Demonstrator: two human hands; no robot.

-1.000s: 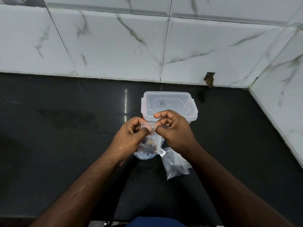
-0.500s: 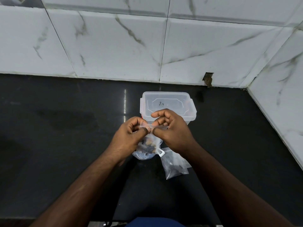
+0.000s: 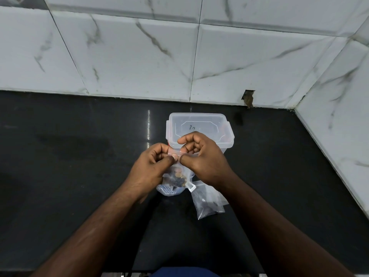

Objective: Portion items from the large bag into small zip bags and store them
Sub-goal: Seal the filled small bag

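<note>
Since the earlier frame, we are keeping both hands almost unmoved: the left hand [image 3: 151, 166] and right hand [image 3: 201, 158] are pinching the small zip bag [image 3: 176, 176] at its top, just in front of the lidded container [image 3: 199, 128]. A second bag [image 3: 207, 202] is lying nearer us, right of the first.

Right hand [image 3: 203, 158] and left hand [image 3: 153, 166] are closing together along the small zip bag [image 3: 177, 174] top; thumb tips now nearly touching.
</note>
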